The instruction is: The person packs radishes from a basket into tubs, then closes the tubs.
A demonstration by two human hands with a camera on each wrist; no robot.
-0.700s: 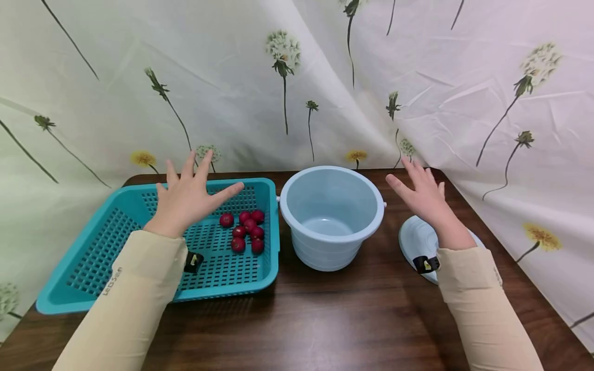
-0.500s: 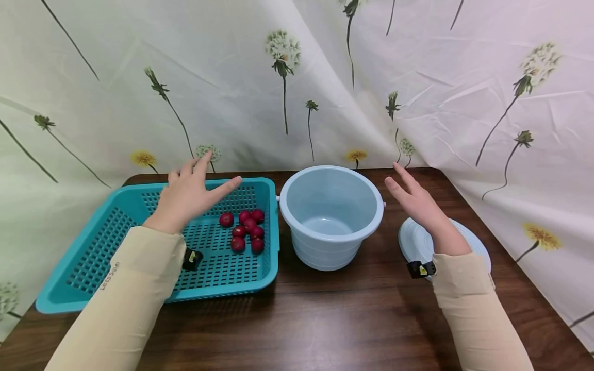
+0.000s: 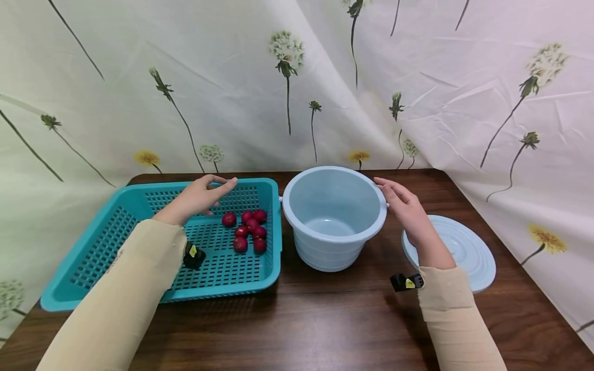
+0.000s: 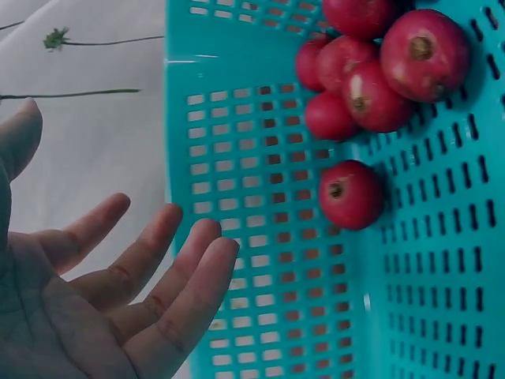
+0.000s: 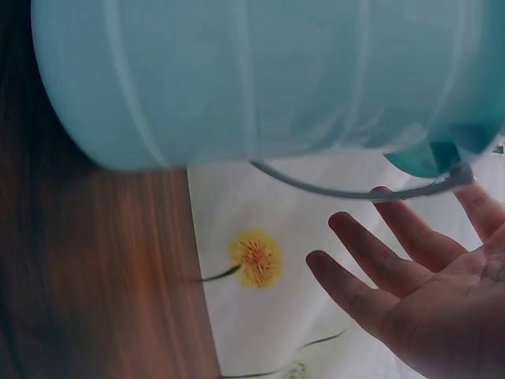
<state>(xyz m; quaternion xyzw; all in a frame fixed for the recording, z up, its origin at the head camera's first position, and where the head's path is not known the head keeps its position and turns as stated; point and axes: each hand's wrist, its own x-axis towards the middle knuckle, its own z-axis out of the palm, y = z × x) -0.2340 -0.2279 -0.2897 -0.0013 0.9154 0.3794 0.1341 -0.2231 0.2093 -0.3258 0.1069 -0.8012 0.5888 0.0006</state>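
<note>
A turquoise basket (image 3: 275, 242) with slotted walls holds several round red radishes (image 3: 251, 225) in its right part. Over the basket hovers my left hand (image 3: 197, 198), fingers loosely bent and thumb apart, holding nothing. In the left wrist view its fingertips overlap the basket wall, and the radishes (image 4: 351, 194) lie beyond them. A light blue bucket (image 3: 325, 252) stands upright beside the basket, its visible inside bare. My right hand (image 3: 410, 214) is at the bucket's right rim, fingers extended. The right wrist view shows these fingers close to the bucket's thin grey handle (image 5: 331, 192), not curled round it.
A light blue round lid (image 3: 464, 252) lies on the dark wooden table (image 3: 320, 330) at the right, partly behind my right forearm. A white cloth (image 3: 241, 82) printed with dandelions hangs behind the table.
Both hands have come down. The left fingers have gone from spread to loosely bent over the basket; the right hand has moved left to the bucket's rim, uncovering more of the lid.
</note>
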